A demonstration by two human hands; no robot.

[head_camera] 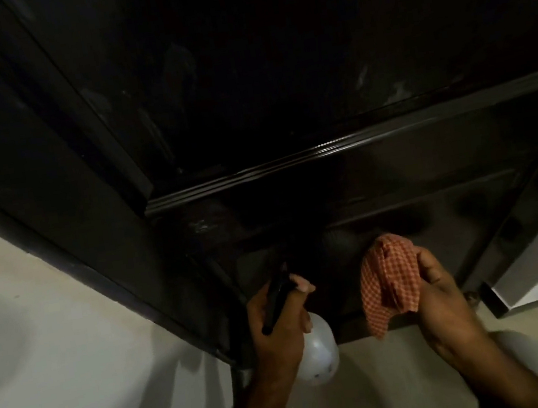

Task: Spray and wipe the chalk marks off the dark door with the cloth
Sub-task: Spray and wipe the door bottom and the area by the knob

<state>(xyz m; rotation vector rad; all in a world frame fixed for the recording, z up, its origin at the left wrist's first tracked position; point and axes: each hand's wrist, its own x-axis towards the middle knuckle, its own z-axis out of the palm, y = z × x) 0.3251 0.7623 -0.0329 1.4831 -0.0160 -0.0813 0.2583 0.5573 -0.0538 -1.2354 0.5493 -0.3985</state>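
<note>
The dark door (275, 64) fills the upper part of the view, with a glossy raised rail (339, 149) across it. Faint pale chalk marks (393, 89) show on the upper panel at the right, and a small smudge (200, 227) lies below the rail at the left. My left hand (277, 323) grips a spray bottle (316, 352) with a white body and black trigger head, its nozzle close to the lower panel. My right hand (442, 293) holds an orange checked cloth (389, 280) against the lower panel near the door's bottom edge.
The dark door frame (52, 199) runs diagonally at the left, with a pale wall (38, 340) beside it. Pale floor (371, 379) lies under the door. At the right stands a light wall corner with a dark skirting (502, 302).
</note>
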